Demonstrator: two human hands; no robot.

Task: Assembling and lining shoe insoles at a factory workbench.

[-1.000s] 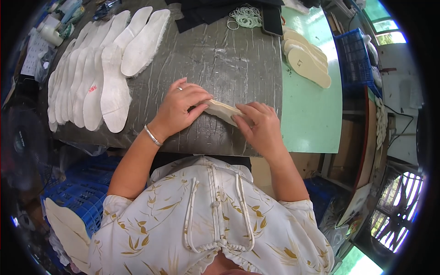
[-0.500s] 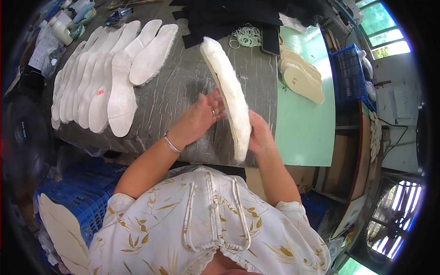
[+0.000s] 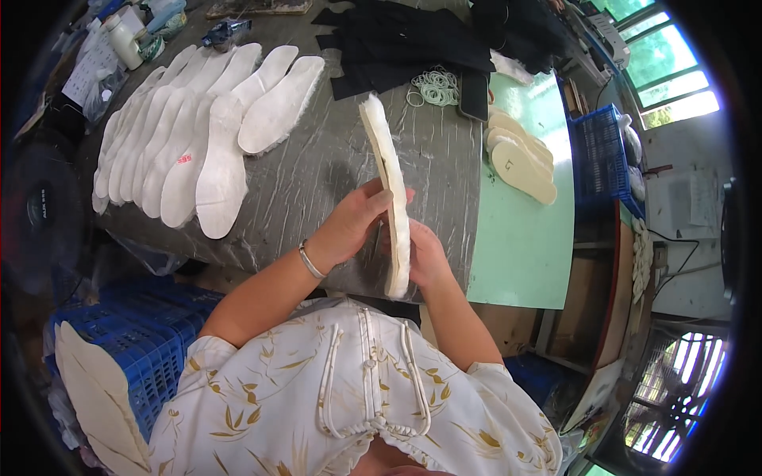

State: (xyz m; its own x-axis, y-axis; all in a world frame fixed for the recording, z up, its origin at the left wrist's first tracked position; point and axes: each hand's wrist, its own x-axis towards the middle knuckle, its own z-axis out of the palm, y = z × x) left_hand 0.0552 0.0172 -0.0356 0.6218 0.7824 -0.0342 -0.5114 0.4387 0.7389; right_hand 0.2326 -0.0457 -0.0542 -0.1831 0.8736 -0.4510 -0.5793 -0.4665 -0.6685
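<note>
Upright and edge-on, a fluffy white shoe insole (image 3: 394,214) with a cream backing is held above the near part of the dark table. My left hand (image 3: 355,222) grips it from the left, thumb on the backing near its middle. From the right, my right hand (image 3: 418,252) holds the lower half, its fingers partly hidden behind the insole. Whether it is one insole or a pair pressed together I cannot tell. To the left lie overlapping rows of white insoles (image 3: 223,170). On the green mat at the right, several cream insoles (image 3: 520,170) are stacked.
Black fabric pieces (image 3: 405,44) cover the far table beside a bundle of pale cord (image 3: 436,86) and a phone (image 3: 474,95). A green mat (image 3: 520,262) spans the right side. Blue crates stand at the lower left (image 3: 159,349) and far right (image 3: 597,155).
The insole has turned from showing its fluffy face to nearly edge-on, and moved slightly nearer. My left hand has closed onto it; before, its fingers were spread beside it.
</note>
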